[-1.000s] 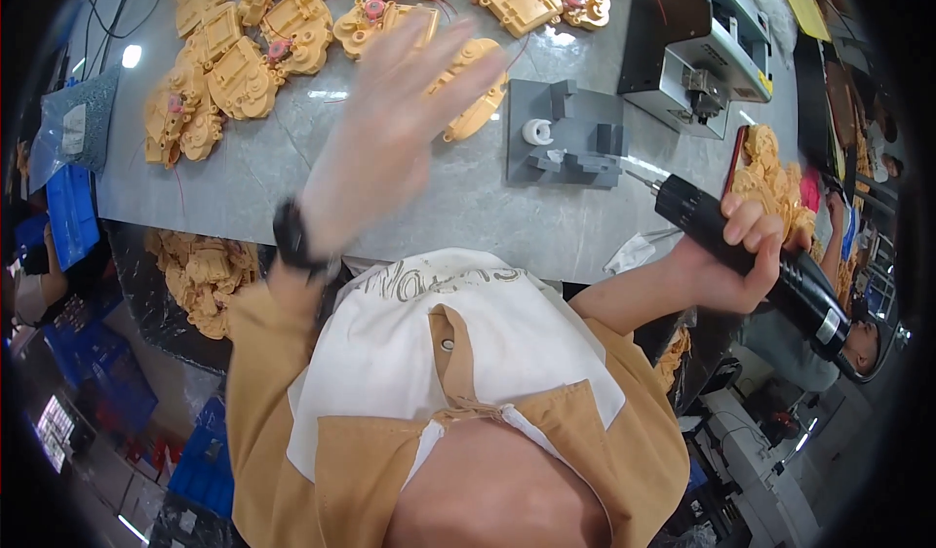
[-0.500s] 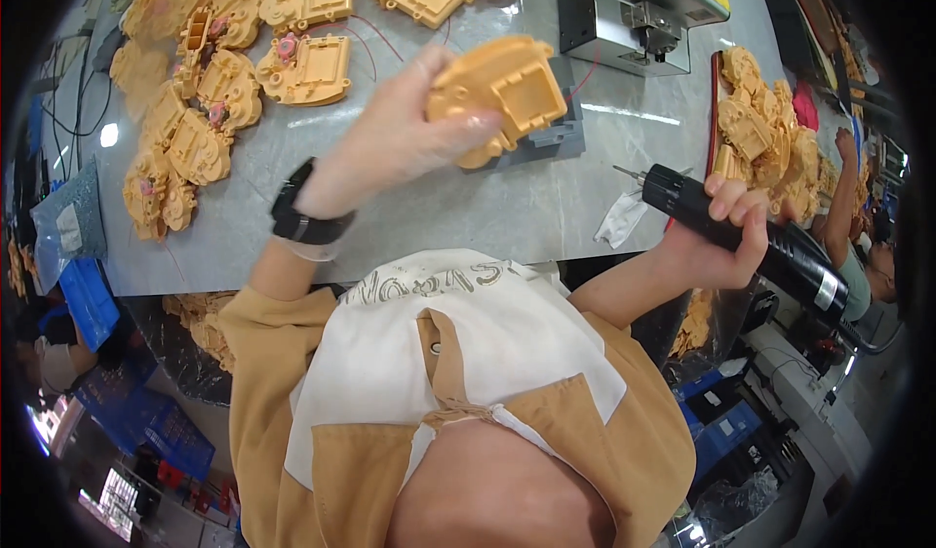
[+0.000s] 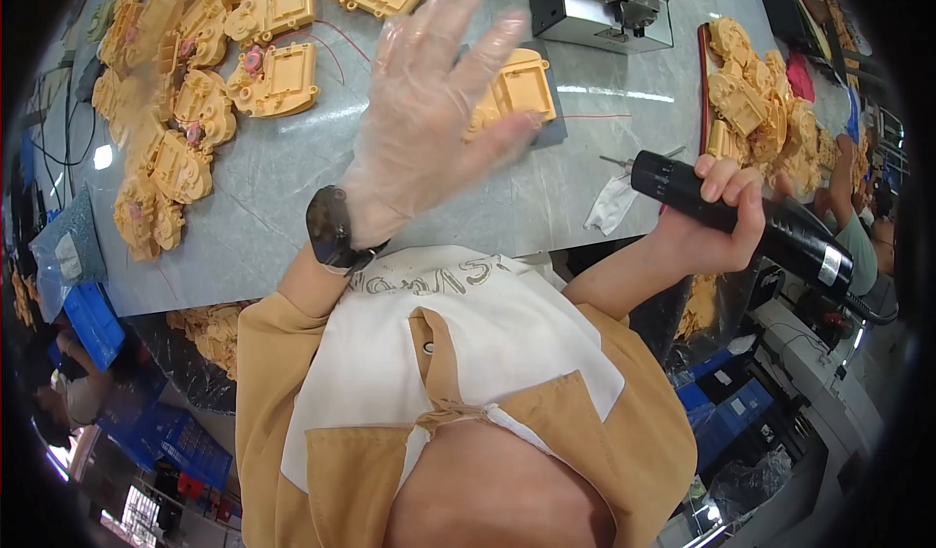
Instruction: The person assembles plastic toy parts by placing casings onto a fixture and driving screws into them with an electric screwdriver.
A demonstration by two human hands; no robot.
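My left hand (image 3: 421, 109), in a clear plastic glove, is stretched open with its fingers apart. Beside and partly under its fingers sits a yellow plastic housing (image 3: 527, 87) with a square recess; the hand covers its left part. The housing rests on a dark grey block (image 3: 554, 132), and a thin red wire runs out to the right. Wrapped round a black electric screwdriver (image 3: 675, 185), my bare right hand (image 3: 723, 228) holds it above the table's near right side. The screwdriver's bit points left, and its cord trails off at the right.
Several yellow housings (image 3: 275, 80) spread over the table's left and far side, some with pink parts and red wires. A metal machine (image 3: 597, 14) stands at the back. More yellow parts (image 3: 746, 104) are heaped at right, and a white scrap (image 3: 611, 204) lies near the screwdriver.
The housing that my left hand held in the air is now down on the grey block. That hand has let go, its fingers spread. My right hand still holds the screwdriver, little moved.
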